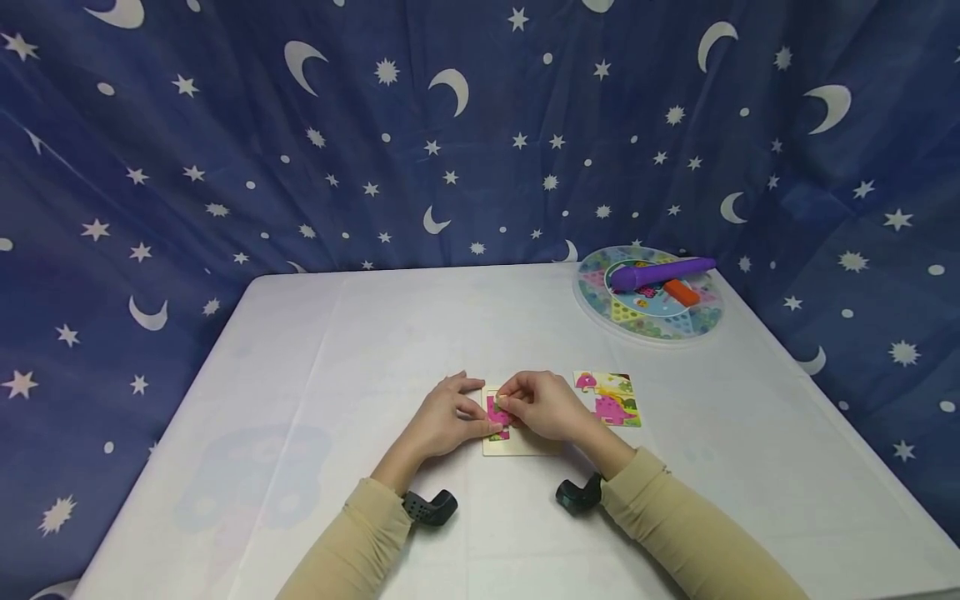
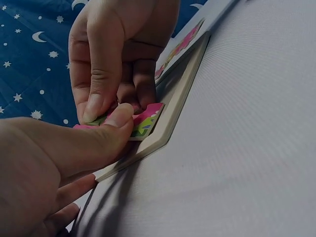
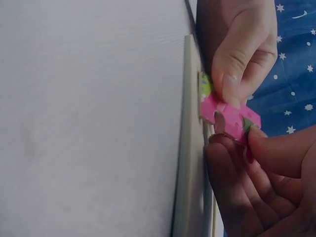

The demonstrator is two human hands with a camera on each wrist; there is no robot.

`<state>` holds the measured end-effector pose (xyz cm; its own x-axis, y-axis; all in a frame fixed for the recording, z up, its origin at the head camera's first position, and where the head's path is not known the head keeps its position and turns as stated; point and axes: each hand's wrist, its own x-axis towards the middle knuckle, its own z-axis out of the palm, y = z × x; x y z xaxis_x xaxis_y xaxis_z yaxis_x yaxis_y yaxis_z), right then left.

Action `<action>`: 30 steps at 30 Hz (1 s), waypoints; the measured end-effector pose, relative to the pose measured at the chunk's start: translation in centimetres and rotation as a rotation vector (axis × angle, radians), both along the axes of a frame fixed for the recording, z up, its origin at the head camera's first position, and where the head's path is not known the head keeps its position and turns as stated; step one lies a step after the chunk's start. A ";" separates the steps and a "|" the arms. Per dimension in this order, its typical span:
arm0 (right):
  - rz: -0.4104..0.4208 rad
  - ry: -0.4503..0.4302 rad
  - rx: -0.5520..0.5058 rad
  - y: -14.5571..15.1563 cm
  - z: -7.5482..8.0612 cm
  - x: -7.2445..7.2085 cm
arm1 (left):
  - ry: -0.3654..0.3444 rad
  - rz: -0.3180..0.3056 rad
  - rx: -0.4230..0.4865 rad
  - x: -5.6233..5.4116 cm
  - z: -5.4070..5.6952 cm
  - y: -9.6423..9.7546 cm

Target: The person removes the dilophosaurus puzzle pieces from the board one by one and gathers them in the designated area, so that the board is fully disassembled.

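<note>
A shallow pale wooden puzzle tray (image 1: 523,447) lies between the two hands. Pink dinosaur puzzle pieces (image 1: 495,411) stand at its left side, tilted up from the tray in the left wrist view. My left hand (image 1: 444,419) holds the lower part with its thumb on the printed face; its outer fingers reach along the tray's edge. Between thumb and fingers, my right hand (image 1: 546,406) pinches a pink puzzle piece with a green spot (image 3: 245,123) at the upper part. The fingers partly hide the join between the pieces.
More dinosaur puzzle pieces (image 1: 617,408) lie together just right of the tray. At the far right corner is a round, colourful game board (image 1: 624,313), with a purple microphone-shaped toy (image 1: 660,272) and an orange block (image 1: 681,292) on it. A starry blue curtain (image 1: 420,150) hangs behind the white table (image 1: 360,350).
</note>
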<state>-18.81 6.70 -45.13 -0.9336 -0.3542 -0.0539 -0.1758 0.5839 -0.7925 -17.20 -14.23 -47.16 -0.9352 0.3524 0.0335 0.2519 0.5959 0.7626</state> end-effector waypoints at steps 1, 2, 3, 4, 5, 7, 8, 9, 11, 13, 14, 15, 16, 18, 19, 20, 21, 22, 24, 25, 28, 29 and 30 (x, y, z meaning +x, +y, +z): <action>-0.004 0.016 0.007 0.0 0.0 0.1 | 0.002 0.002 -0.004 0.0 0.0 0.0; -0.008 0.030 0.009 0.0 -0.1 0.1 | 0.005 0.003 -0.005 0.0 0.0 0.0; -0.014 0.045 0.014 0.0 -0.1 0.1 | 0.008 0.004 -0.005 0.0 0.0 0.0; -0.024 0.048 0.013 0.0 -0.2 0.0 | 0.010 0.003 -0.003 0.0 -0.1 0.0; -0.035 0.047 0.014 0.1 -0.2 0.0 | 0.011 0.002 0.000 0.0 -0.1 0.0; -0.049 0.025 0.021 0.3 -0.2 -0.2 | 0.005 -0.008 0.004 0.0 -0.2 0.0; -0.052 0.011 0.022 0.5 -0.1 -0.3 | 0.003 -0.011 0.007 0.1 -0.2 0.1; -0.056 -0.004 0.024 0.7 0.0 -0.4 | 0.001 -0.012 0.008 0.1 -0.2 0.1; -0.056 -0.031 0.020 1.1 0.3 -0.5 | -0.003 -0.014 0.004 0.1 -0.2 0.1; -0.057 -0.051 0.012 1.6 0.6 -0.6 | 0.000 -0.018 -0.005 0.0 -0.2 0.1; -0.060 -0.052 0.010 1.8 0.8 -0.7 | 0.005 -0.018 -0.011 0.0 -0.1 0.1; -0.066 -0.052 0.014 2.1 1.1 -0.8 | 0.008 -0.018 -0.016 0.0 -0.1 0.2; -0.071 -0.055 0.018 2.5 1.3 -0.9 | 0.009 -0.020 -0.018 0.0 0.0 0.2; -0.080 -0.064 0.030 3.2 1.7 -1.1 | 0.004 -0.017 -0.017 0.0 0.0 0.3; -0.084 -0.069 0.042 3.6 1.9 -1.2 | 0.003 -0.013 -0.019 0.0 0.1 0.3; -0.088 -0.071 0.051 4.1 2.1 -1.3 | 0.005 -0.009 -0.018 0.0 0.1 0.3; -0.097 -0.076 0.063 4.5 2.3 -1.4 | 0.009 -0.006 -0.015 -0.1 0.1 0.4; -0.108 -0.084 0.072 5.0 2.5 -1.5 | 0.013 -0.004 -0.012 0.0 0.1 0.4; -0.126 -0.101 0.091 5.9 2.8 -1.7 | 0.021 -0.003 -0.013 0.0 0.1 0.4; -0.134 -0.112 0.095 6.3 3.0 -1.7 | 0.023 0.000 -0.015 0.0 0.0 0.4; -0.142 -0.121 0.124 7.7 3.2 -2.0 | 0.017 0.011 -0.013 0.0 -0.1 0.4; -0.139 -0.119 0.138 8.2 3.2 -2.1 | 0.013 0.015 -0.011 0.0 -0.2 0.4; -0.138 -0.120 0.151 8.6 3.1 -2.2 | 0.011 0.018 -0.010 0.0 -0.2 0.4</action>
<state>-20.99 15.33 -42.02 -0.9564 -0.2029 -0.2103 0.0044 0.7097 -0.7045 -17.19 -13.86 -47.39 -0.9409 0.3363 0.0399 0.2494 0.6081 0.7537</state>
